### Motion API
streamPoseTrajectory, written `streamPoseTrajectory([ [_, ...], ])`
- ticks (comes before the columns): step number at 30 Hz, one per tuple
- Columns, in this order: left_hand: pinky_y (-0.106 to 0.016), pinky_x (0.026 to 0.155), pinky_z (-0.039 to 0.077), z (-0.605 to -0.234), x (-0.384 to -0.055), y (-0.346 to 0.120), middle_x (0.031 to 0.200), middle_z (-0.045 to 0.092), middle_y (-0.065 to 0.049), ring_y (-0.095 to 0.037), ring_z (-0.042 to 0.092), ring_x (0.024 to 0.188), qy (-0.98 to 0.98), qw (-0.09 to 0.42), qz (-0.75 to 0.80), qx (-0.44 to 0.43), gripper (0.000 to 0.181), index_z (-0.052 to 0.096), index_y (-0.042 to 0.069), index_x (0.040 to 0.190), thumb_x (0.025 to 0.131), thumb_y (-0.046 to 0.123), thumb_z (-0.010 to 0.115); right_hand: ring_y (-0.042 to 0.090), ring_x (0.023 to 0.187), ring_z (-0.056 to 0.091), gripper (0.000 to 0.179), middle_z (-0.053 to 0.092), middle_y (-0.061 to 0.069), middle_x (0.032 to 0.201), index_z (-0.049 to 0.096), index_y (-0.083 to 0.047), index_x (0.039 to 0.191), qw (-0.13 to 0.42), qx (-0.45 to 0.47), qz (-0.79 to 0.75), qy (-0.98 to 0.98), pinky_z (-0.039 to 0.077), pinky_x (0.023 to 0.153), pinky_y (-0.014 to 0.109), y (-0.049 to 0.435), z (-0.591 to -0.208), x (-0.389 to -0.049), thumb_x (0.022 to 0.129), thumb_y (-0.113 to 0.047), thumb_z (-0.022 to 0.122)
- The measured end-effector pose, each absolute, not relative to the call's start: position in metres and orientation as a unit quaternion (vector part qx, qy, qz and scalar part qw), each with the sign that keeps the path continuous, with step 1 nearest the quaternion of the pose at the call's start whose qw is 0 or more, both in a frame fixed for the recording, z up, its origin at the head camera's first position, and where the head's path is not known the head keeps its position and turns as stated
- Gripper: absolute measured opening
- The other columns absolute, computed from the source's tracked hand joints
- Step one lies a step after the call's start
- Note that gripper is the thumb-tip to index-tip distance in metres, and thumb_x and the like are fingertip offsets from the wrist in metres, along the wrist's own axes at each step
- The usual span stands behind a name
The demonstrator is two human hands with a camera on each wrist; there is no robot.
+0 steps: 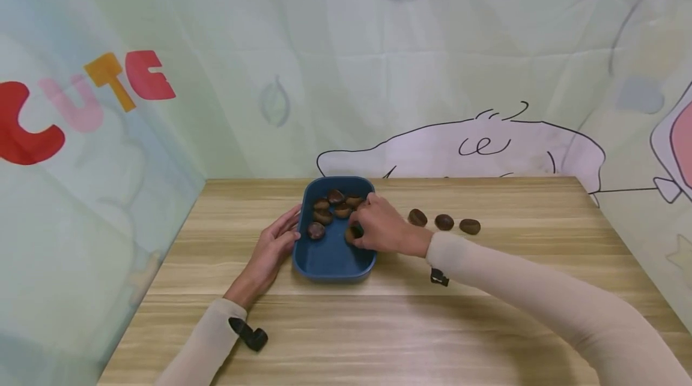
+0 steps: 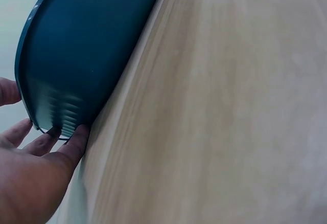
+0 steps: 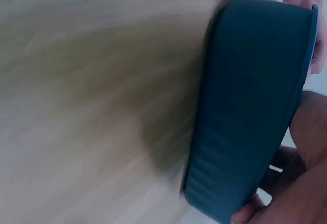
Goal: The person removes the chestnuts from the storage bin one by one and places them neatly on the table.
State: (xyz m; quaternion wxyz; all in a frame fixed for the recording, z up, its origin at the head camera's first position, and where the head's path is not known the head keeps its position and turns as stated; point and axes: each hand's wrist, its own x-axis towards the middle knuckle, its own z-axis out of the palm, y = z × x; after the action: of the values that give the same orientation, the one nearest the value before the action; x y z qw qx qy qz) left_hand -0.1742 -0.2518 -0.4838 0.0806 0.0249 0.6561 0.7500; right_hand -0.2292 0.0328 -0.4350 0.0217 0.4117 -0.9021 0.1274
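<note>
A blue rectangular box (image 1: 330,263) stands on the table with several brown chestnuts (image 1: 316,230) inside, mostly toward its far end. My left hand (image 1: 270,248) rests along the box's left side, its fingers fairly straight against the outer wall and the thumb at the rim. In the left wrist view, fingertips touch the ribbed outside of the box. Reaching over the right rim, my right hand (image 1: 381,225) pinches a chestnut (image 1: 350,235) low inside the box, partly covered by the fingers. The right wrist view shows mainly the box's outer wall (image 3: 250,96), hiding the fingertips.
To the right of the box, three chestnuts (image 1: 444,222) lie in a row on the wooden table (image 1: 346,332). A printed curtain (image 1: 243,74) hangs behind the table's back edge and along both sides. Dark wrist straps sit on both sleeves.
</note>
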Motion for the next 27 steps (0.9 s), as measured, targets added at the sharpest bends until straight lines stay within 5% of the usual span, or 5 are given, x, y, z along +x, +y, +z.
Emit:
streamPoseTrajectory([
  [7,-0.022,0.104,0.054,-0.484,-0.174,-0.250,0.173,0.042,-0.017,-0.033,0.040,0.159,0.655,0.077,0.751,0.029,0.070,0.039,0.008,0.171,0.104,-0.002,0.053,0.026,0.091,0.049,0.031,0.082,0.004,0.107,0.086,-0.016,0.116,-0.004,0.374,0.151,-0.915,0.037,0.075,0.044,0.030,-0.435,-0.223,0.090,-0.030,0.092],
  [19,-0.023,0.104,0.054,-0.485,-0.173,-0.251,0.172,0.043,-0.016,-0.031,0.042,0.157,0.655,0.072,0.751,0.033,0.070,0.039,0.008,0.171,0.104,-0.003,0.053,0.027,0.113,0.058,0.033,0.082,-0.001,0.114,0.085,-0.011,0.118,-0.068,0.374,0.299,-0.875,0.045,0.099,0.046,0.051,-0.415,-0.221,0.091,-0.029,0.092],
  [27,-0.024,0.106,0.054,-0.485,-0.173,-0.251,0.172,0.043,-0.015,-0.028,0.045,0.155,0.658,0.074,0.749,0.030,0.070,0.039,0.010,0.171,0.104,-0.002,0.053,0.022,0.112,0.067,0.032,0.081,-0.002,0.110,0.084,-0.007,0.118,-0.069,0.361,0.346,-0.863,0.051,0.107,0.051,0.075,-0.411,-0.214,0.093,-0.026,0.089],
])
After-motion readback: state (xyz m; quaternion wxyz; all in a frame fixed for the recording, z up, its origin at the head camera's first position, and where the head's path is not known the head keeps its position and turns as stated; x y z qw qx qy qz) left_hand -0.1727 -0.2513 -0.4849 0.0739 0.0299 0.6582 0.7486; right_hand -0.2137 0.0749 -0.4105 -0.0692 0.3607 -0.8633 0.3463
